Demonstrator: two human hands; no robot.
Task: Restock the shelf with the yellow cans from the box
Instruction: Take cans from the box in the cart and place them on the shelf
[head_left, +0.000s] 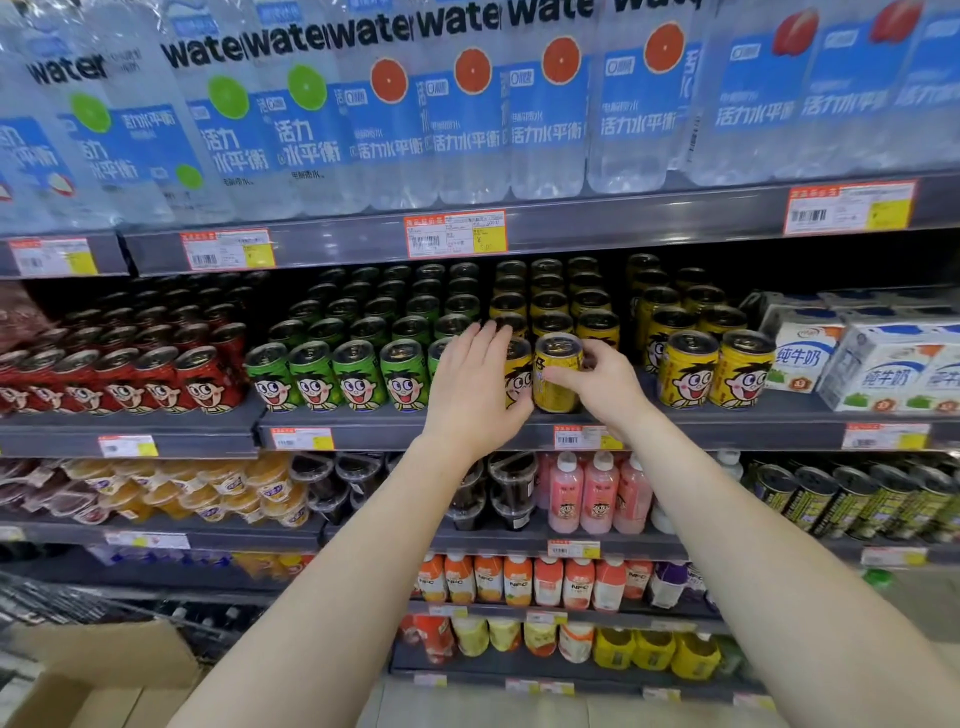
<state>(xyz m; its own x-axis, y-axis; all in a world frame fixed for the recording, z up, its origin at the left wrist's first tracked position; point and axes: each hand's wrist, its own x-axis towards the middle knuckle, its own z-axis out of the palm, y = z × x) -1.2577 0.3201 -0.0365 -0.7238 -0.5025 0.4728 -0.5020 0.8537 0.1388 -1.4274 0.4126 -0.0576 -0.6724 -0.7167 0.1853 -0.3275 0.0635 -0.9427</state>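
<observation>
Gripping a yellow can (557, 374), right hand (602, 382) curled; left hand (470, 384) flat against the neighbouring can (518, 376).

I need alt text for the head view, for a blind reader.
A person's right hand holds a yellow can at the front of a shop shelf, while the left hand presses flat on the yellow can beside it. Green cans stand further left.

The yellow can (557, 371) I held showed black lettering; the other yellow cans (714, 371) carried a big-eyed cartoon face. The same face sat on the green cans (337, 374) and red cans (208, 382). The bottles (550, 114) above wore blue labels; the cartons (883, 374) were white with blue writing.
</observation>
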